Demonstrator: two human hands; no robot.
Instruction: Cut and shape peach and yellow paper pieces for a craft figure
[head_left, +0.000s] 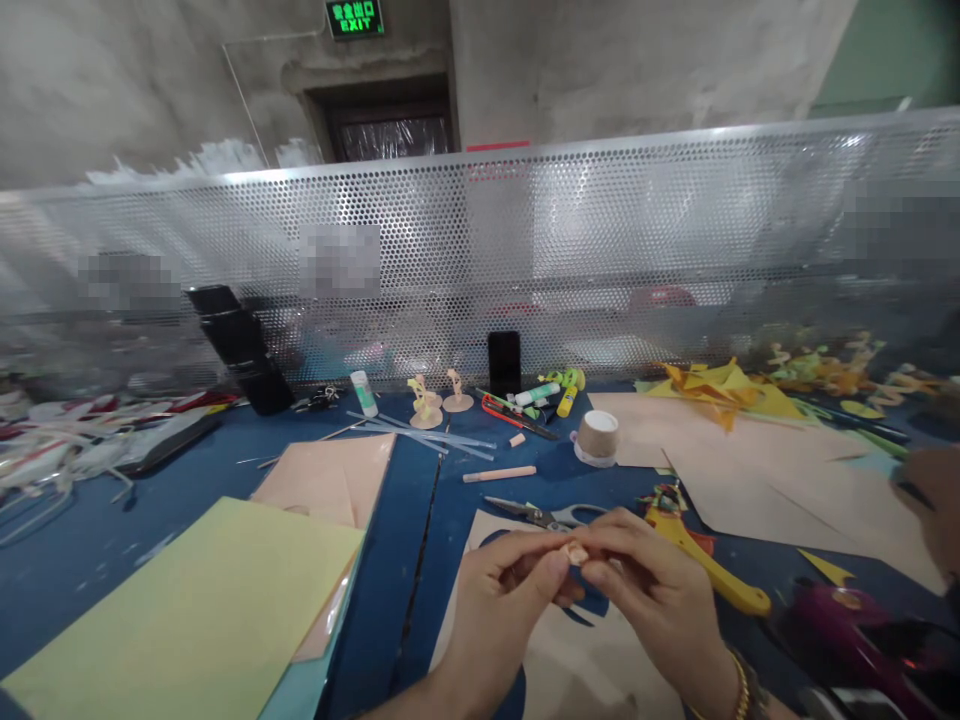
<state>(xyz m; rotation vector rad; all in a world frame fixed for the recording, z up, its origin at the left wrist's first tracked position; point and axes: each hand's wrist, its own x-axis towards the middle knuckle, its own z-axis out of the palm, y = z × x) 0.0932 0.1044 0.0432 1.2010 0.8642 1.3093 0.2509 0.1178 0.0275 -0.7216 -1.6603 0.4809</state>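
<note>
Between the fingertips of both hands is a small, crumpled piece of pale peach paper (576, 553). My left hand (504, 590) pinches it from one side, thumb and forefinger closed. On the other side, my right hand (660, 590) grips it the same way. Below the hands lies a peach paper sheet (600, 655) with a cut-out gap showing the blue table. Just beyond the fingers rest scissors (536, 514), partly hidden by the right hand. A peach marker (499, 474) and its small cap (517, 440) lie farther back.
Yellow and peach sheets (187, 600) are stacked at left. A yellow-handled glue gun (709, 565) lies right of my hand. A tape roll (598, 438), glue stick (364, 393), phone (504, 362) and small paper figures (425, 402) stand toward the perforated metal partition (420, 270).
</note>
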